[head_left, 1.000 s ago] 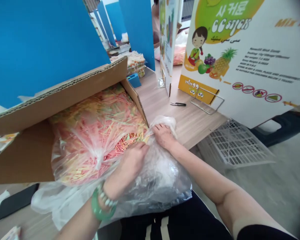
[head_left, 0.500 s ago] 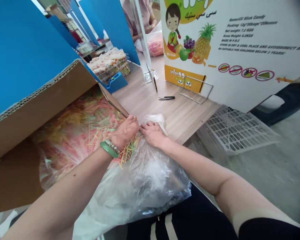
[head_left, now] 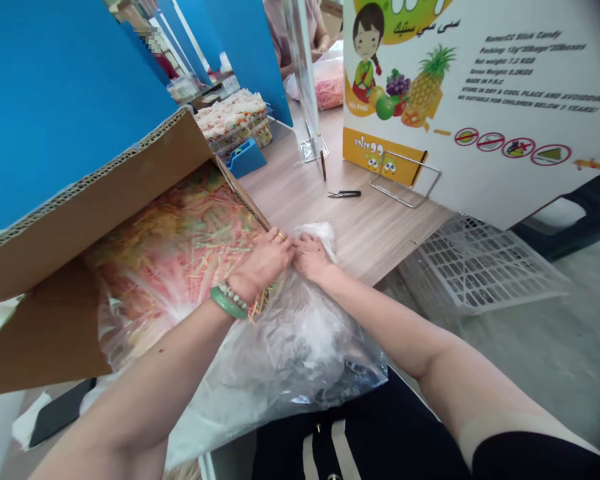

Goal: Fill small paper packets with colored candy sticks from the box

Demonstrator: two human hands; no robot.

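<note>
An open cardboard box lies on its side, full of thin pink, yellow and green candy sticks. A clear plastic bag spills out of its mouth and drapes over the table's near edge. My left hand, with a green bangle at the wrist, is closed on the bag beside the box flap. Touching it, my right hand has its fingers curled on the same bag, by a crumpled white part. A few sticks show under my left wrist. My fingertips are partly hidden in the plastic.
Small black snips lie on the table beyond my hands. A printed carton stands at right behind a wire stand. A plastic crate is below right. Black phone-like slab lies lower left. Another person sits across.
The view has shifted, so most things appear a little further right. My hands stay together on the bag, and fewer sticks show beneath my left wrist. The black slab now shows at lower left.
</note>
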